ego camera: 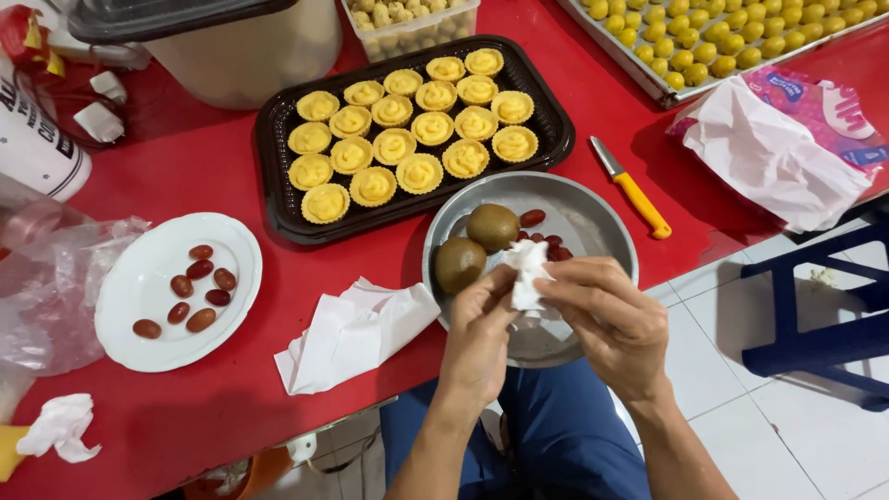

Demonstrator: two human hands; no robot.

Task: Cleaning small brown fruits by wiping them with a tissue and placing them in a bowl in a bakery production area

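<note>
red covers the whole surface (213,407), with white floor tiles and a blue stool (815,324) off to the right. both hands meet over a round metal pan (602,227) at the near edge: the left hand (477,338) and the right hand (607,319) are pressed together around a crumpled white tissue (526,268), fingers pinched on it from either side. whether anything is wrapped inside the tissue cannot be told. in the pan, just beyond the hands, lie two brown kiwis (477,245) touching each other, and a few dark red grapes (546,236) beside them. left of the pan a folded white napkin (352,333) lies flat, and further left a white plate (139,306) carries more red grapes, well apart from the hands. behind the pan sits a black tray (278,194) filled with rows of small yellow tarts (407,139). an orange-handled knife (634,190) lies to the right of the pan, near a crumpled white wrapper (773,157). a metal baking tray (648,83) of yellow dough balls stands at the far right corner.
</note>
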